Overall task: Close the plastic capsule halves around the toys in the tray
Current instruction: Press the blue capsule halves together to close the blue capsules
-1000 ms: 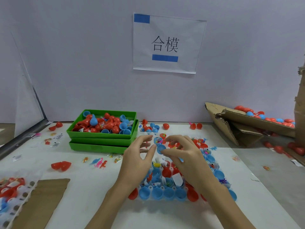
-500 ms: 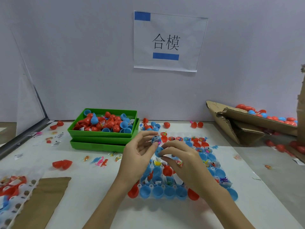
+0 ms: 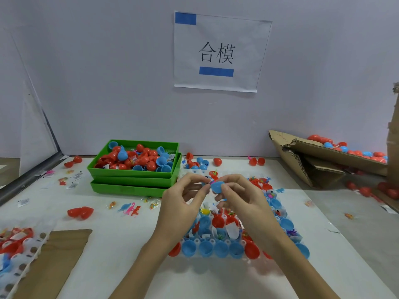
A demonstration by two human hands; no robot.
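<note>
Above the tray [image 3: 216, 258], the left hand [image 3: 183, 203] pinches one half of a blue capsule [image 3: 216, 187] and the right hand [image 3: 244, 199] pinches the other. Misaligned rims could jam; a protruding toy might block closure or spill onto the tabletop [image 3: 129, 244].

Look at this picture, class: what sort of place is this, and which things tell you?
Probably a small toy-packing workbench. A green tray is heaped with red and blue capsule halves, a cardboard box holds closed ones, and a printed sign marks the spot. Both hands pinch a blue capsule.
</note>
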